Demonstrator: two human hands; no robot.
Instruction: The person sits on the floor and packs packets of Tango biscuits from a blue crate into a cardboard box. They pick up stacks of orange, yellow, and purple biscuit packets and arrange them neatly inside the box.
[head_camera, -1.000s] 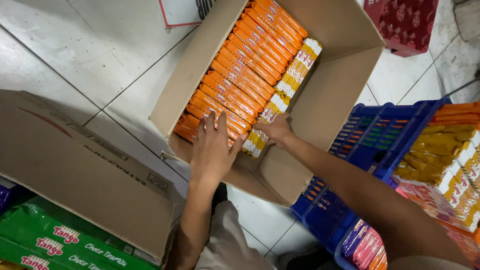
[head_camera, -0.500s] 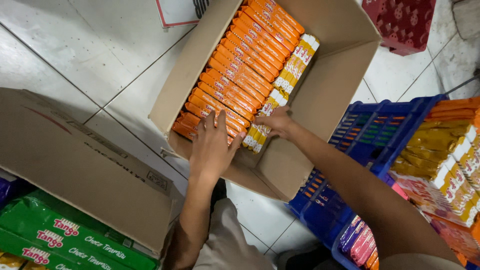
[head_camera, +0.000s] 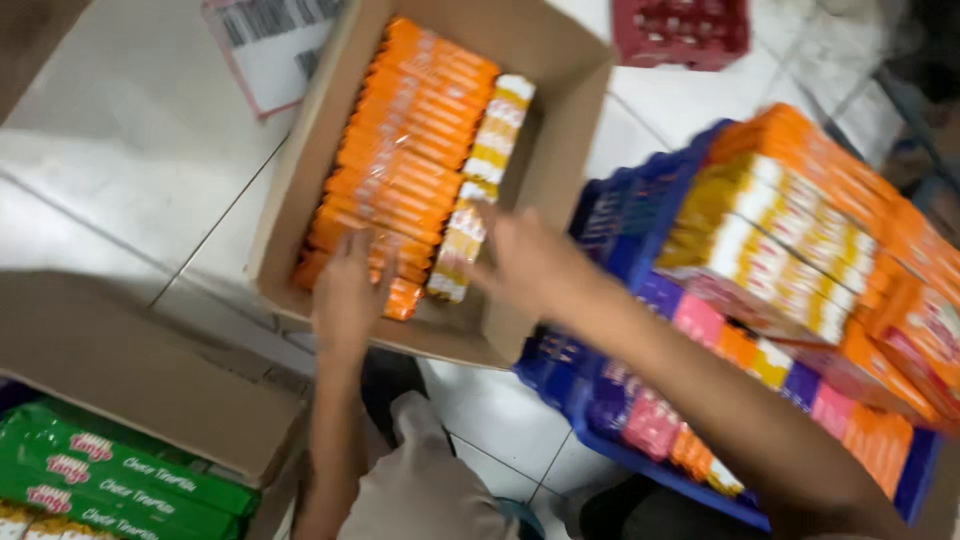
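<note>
Nearest the viewer, below the left hand, an open brown cardboard carton (head_camera: 150, 400) holds green foil-wrapped packets (head_camera: 120, 480) laid flat in rows; its flap stands between them and the person's knee.

The left hand (head_camera: 348, 295) lies palm-down with its fingers spread on the near end of a row of long orange wrapped biscuit packets (head_camera: 410, 150). It presses on the nearest packets and grips none of them. In the inspector's judgement, this flat contact serves to steady or level the row.

The right hand (head_camera: 530, 262) reaches across from the right. Its fingers touch the near end of a narrower column of yellow-and-white wrapped packets (head_camera: 480, 190), which lies just to the right of the orange row. Motion blur hides the fingertips, so whether they pinch a packet or merely rest on it cannot be told.

Both rows sit in a second open brown cardboard box (head_camera: 565, 100) on the pale tiled floor (head_camera: 120, 170). The box extends away from the hands, and the packets are laid side by side, seemingly to fill its width.

Beside the right forearm, a blue plastic crate (head_camera: 610, 215) carries stacked packets in orange, yellow, pink and purple (head_camera: 800, 230), close enough to be reached.

Beyond the hands lie a white printed sheet (head_camera: 270, 45) and a red plastic crate (head_camera: 680, 30), well apart.
</note>
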